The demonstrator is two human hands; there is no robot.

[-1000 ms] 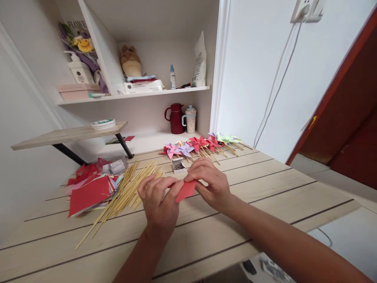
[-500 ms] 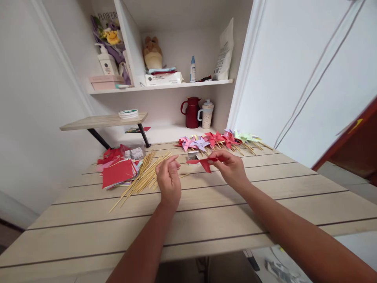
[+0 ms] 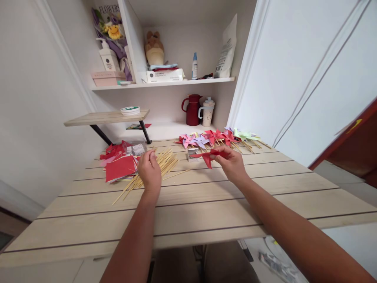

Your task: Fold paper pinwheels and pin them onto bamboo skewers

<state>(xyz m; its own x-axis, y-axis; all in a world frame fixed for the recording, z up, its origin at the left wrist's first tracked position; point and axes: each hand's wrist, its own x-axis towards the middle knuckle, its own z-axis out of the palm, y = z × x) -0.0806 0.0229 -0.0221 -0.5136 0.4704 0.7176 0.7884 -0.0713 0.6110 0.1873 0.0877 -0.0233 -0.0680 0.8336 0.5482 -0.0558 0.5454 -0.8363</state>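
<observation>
My right hand [image 3: 232, 164] pinches a red paper pinwheel [image 3: 207, 160] by its near edge, above the table. One red point of the paper hangs down and another sticks out to the left. My left hand [image 3: 149, 169] is over the bundle of thin wooden sticks [image 3: 166, 162], with its fingers curled in; whatever they hold is hidden. Left of it lie a stack of red paper squares [image 3: 120, 169] and a clear plastic box [image 3: 137, 148]. Behind the red pinwheel stands a small open box [image 3: 193, 155].
Finished pinwheels on sticks [image 3: 216, 137] lie in a row along the table's back right. A low wooden stand [image 3: 103, 118] rises at the back left. A dark red jug [image 3: 193, 111] and a lidded cup [image 3: 208, 113] stand against the back.
My left hand has moved left, away from the red pinwheel, to the sticks, its fingers curling. My right hand still holds the pinwheel at nearly the same spot. The view has shifted slightly.
</observation>
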